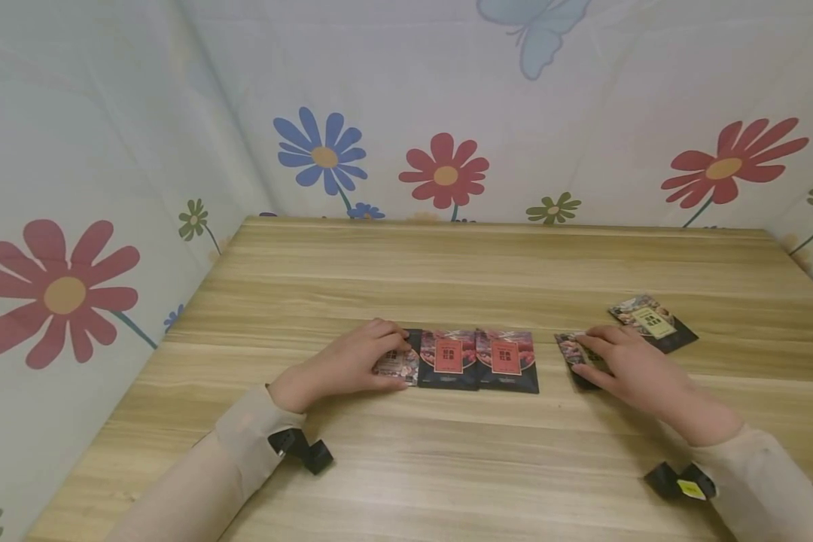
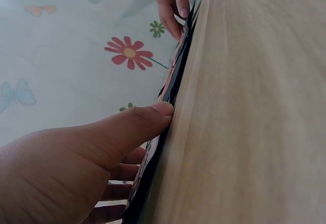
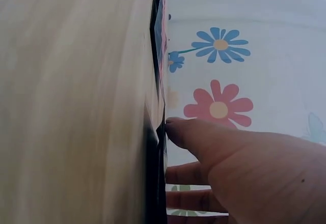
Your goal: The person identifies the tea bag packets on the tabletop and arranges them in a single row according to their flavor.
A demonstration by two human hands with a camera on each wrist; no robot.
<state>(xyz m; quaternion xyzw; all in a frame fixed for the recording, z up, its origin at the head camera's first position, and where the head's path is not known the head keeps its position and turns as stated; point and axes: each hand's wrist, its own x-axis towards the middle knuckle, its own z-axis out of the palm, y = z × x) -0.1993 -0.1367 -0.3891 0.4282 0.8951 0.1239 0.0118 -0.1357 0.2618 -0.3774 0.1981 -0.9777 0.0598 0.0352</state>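
Two flat dark tea packets with red labels, the left red packet (image 1: 447,360) and the right red packet (image 1: 506,361), lie side by side on the table. My left hand (image 1: 352,360) rests on a floral packet (image 1: 406,366) at the left end of this row, thumb at its near edge; the fingers cover much of it. To the right of the row, my right hand (image 1: 640,373) holds a dark packet (image 1: 570,348) between thumb and fingers, mostly hidden beneath them. Behind that hand lies a yellow-labelled packet (image 1: 653,322), turned at an angle.
The wooden table (image 1: 406,459) stands against flower-printed curtains (image 1: 379,90) at the back and left. Each sleeve carries a small black camera at the wrist, the left camera (image 1: 305,450) and the right camera (image 1: 680,482).
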